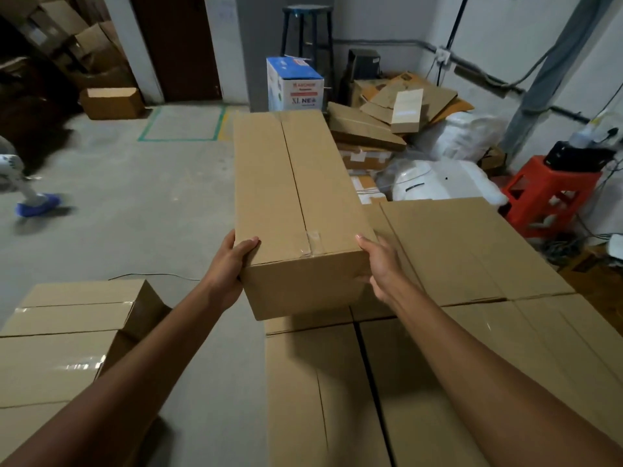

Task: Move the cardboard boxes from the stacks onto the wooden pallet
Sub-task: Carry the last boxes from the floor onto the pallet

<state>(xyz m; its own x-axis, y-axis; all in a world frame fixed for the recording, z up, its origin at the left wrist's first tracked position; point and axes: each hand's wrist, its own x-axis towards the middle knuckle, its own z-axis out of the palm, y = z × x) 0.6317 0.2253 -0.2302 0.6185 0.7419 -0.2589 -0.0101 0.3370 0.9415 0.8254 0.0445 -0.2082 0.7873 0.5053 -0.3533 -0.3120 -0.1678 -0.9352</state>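
Far off to the left of the left hand, a blurred foot in a blue shoe cover stands on the concrete floor. Below and left of that hand sits a stack of taped boxes, one flap raised at its right side. The left hand grips the near left corner of the long cardboard box, thumb hooked over the top edge, the fingers hidden down the side. The box runs away from the person between both hands, its seam on top. Its near end is over the boxes below; whether it rests on them cannot be told. Beyond its far end stands a blue and white carton. The right hand clasps the near right corner, thumb on top, fingers curled round the end face. Right of and below this hand lie flat-topped boxes packed close together. Beyond them are white bags and a red plastic stool.
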